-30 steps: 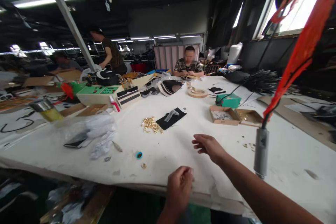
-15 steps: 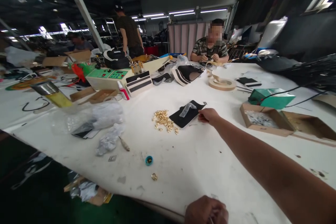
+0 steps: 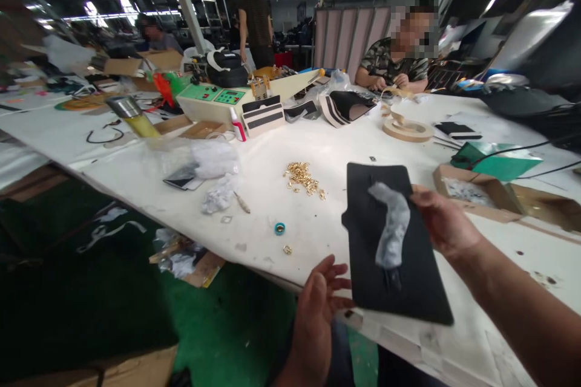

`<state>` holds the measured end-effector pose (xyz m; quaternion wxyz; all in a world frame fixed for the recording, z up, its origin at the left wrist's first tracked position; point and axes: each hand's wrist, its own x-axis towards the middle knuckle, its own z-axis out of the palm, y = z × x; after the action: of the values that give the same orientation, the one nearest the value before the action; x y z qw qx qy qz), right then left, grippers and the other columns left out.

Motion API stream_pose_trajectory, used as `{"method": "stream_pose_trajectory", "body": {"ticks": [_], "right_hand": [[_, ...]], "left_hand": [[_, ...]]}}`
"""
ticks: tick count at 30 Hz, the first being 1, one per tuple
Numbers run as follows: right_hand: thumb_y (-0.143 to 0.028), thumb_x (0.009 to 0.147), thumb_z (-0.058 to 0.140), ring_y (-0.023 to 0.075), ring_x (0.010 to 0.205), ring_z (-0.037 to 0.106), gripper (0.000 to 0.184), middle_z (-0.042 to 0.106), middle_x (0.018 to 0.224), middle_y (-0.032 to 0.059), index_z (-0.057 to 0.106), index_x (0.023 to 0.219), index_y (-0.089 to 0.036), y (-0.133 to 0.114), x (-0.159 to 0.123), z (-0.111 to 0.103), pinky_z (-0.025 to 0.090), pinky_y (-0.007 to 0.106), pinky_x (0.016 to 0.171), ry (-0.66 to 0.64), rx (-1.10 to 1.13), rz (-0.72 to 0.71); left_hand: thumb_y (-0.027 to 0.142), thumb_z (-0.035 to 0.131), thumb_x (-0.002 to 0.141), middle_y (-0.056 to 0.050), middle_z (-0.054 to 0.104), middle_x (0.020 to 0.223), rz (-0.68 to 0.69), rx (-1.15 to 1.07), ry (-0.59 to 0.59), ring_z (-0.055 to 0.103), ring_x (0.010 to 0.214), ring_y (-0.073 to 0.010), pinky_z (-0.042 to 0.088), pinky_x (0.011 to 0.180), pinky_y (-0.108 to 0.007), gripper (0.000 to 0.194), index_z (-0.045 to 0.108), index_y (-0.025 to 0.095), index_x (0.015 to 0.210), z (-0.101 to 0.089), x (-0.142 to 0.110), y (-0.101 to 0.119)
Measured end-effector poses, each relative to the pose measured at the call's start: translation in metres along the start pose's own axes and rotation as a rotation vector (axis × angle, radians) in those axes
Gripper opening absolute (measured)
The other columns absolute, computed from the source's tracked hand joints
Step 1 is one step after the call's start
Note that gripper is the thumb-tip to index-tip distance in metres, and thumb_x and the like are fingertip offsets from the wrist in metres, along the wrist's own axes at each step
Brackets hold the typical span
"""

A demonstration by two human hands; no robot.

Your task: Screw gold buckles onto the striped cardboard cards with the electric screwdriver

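My right hand (image 3: 447, 227) grips the right edge of a flat black panel (image 3: 361, 242), lifted above the near side of the table. On the panel's face is a curved strip wrapped in clear plastic (image 3: 394, 227), perhaps a handle. A small tab sticks out of the panel's left edge. My left hand (image 3: 315, 308) is open beside the lower left edge, fingers spread; whether the fingertips touch it I cannot tell. Beyond the panel lies a pile of small gold metal fittings (image 3: 303, 178). Closer in are a small teal cap (image 3: 279, 228) and a single gold fitting (image 3: 287, 250).
Crumpled plastic wrapping (image 3: 213, 160) and a pale-handled tool (image 3: 242, 202) lie to the left. A red-and-white bottle (image 3: 237, 126) stands farther back. Tape roll (image 3: 407, 129), green box (image 3: 499, 160) and cardboard tray (image 3: 511, 213) are at right. A person (image 3: 394, 60) sits opposite.
My right hand has brought the black panel from beside the gold fittings toward me and turned it. My left hand has opened from a curled pose and moved to the panel's edge.
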<state>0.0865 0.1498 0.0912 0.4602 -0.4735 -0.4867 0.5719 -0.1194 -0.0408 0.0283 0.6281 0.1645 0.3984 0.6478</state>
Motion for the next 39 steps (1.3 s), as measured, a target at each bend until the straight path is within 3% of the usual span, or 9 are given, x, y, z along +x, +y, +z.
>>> {"method": "stream_pose_trajectory", "body": {"ticks": [4,7,10,13,16,19,28,36,39], "right_hand": [[-0.033,0.078,0.074,0.0155,0.055,0.055,0.021,0.058,0.06,-0.0017,0.059,0.068,-0.022,0.024,-0.071,0.039,0.042,0.028,0.055,-0.491,-0.104,0.238],[-0.046,0.088,0.073,0.0174,0.063,0.062,0.03,0.065,0.069,0.0,0.065,0.077,-0.02,0.035,-0.085,0.069,0.047,0.03,0.061,-0.68,-0.242,0.258],[-0.061,0.094,0.066,0.0197,0.07,0.068,0.042,0.072,0.078,0.0037,0.069,0.086,-0.02,0.045,-0.076,0.099,0.052,0.032,0.067,-0.556,-0.365,0.122],[-0.051,0.098,0.063,0.0191,0.075,0.07,0.032,0.075,0.082,0.0028,0.072,0.089,-0.021,0.057,-0.063,0.133,0.052,0.03,0.07,-0.433,-0.62,-0.093],[-0.037,0.097,0.065,0.0193,0.085,0.071,0.019,0.08,0.098,0.0022,0.079,0.095,-0.025,0.068,-0.054,0.165,0.051,0.03,0.078,-0.407,-0.922,-0.259],[-0.037,0.093,0.069,0.0222,0.089,0.07,0.018,0.079,0.107,0.0049,0.082,0.098,-0.025,0.073,-0.048,0.184,0.047,0.032,0.077,-0.385,-1.052,-0.278],[-0.038,0.097,0.065,0.021,0.09,0.07,0.02,0.079,0.107,0.0041,0.081,0.098,-0.026,0.067,-0.054,0.168,0.041,0.03,0.072,-0.494,-1.248,-0.373],[-0.024,0.086,0.065,0.0254,0.088,0.072,0.012,0.079,0.103,0.0081,0.075,0.091,-0.021,0.061,-0.056,0.167,0.04,0.031,0.069,-0.457,-1.324,-0.424],[-0.025,0.089,0.062,0.0235,0.086,0.071,0.013,0.08,0.098,0.0059,0.075,0.091,-0.022,0.05,-0.066,0.157,0.042,0.03,0.07,-0.41,-1.281,-0.41]], "left_hand": [[0.064,0.075,0.091,-0.017,0.078,0.124,-0.089,-0.098,-0.015,0.073,0.116,-0.0353,0.059,0.098,-0.044,0.062,0.076,0.017,0.132,-0.013,-0.024,0.015],[0.051,0.088,0.083,-0.016,0.082,0.114,-0.105,-0.005,0.14,0.075,0.116,-0.0383,0.055,0.108,-0.049,0.051,0.082,0.013,0.117,-0.034,-0.043,0.015],[0.051,0.092,0.078,-0.016,0.083,0.117,-0.085,0.042,0.256,0.074,0.121,-0.0387,0.052,0.113,-0.05,0.053,0.083,0.014,0.115,-0.062,-0.063,0.011],[0.051,0.094,0.074,-0.016,0.083,0.116,-0.081,0.075,0.326,0.075,0.118,-0.0382,0.054,0.111,-0.05,0.055,0.083,0.015,0.114,-0.082,-0.082,0.008],[0.051,0.093,0.075,-0.015,0.084,0.113,-0.079,0.109,0.363,0.078,0.109,-0.0369,0.058,0.104,-0.048,0.056,0.082,0.014,0.116,-0.089,-0.096,0.009],[0.049,0.091,0.077,-0.014,0.084,0.112,-0.039,0.15,0.359,0.079,0.106,-0.0355,0.058,0.101,-0.045,0.054,0.082,0.013,0.116,-0.087,-0.102,0.012],[0.047,0.083,0.086,-0.012,0.083,0.117,0.055,0.251,0.333,0.076,0.114,-0.0345,0.052,0.11,-0.046,0.049,0.079,0.015,0.124,-0.08,-0.102,0.018],[0.051,0.085,0.083,-0.012,0.083,0.116,0.075,0.3,0.341,0.077,0.11,-0.0342,0.054,0.107,-0.046,0.056,0.079,0.015,0.125,-0.077,-0.105,0.018],[0.051,0.082,0.087,-0.011,0.083,0.117,0.096,0.326,0.323,0.077,0.11,-0.0327,0.055,0.106,-0.044,0.053,0.078,0.016,0.127,-0.079,-0.105,0.018]]}}
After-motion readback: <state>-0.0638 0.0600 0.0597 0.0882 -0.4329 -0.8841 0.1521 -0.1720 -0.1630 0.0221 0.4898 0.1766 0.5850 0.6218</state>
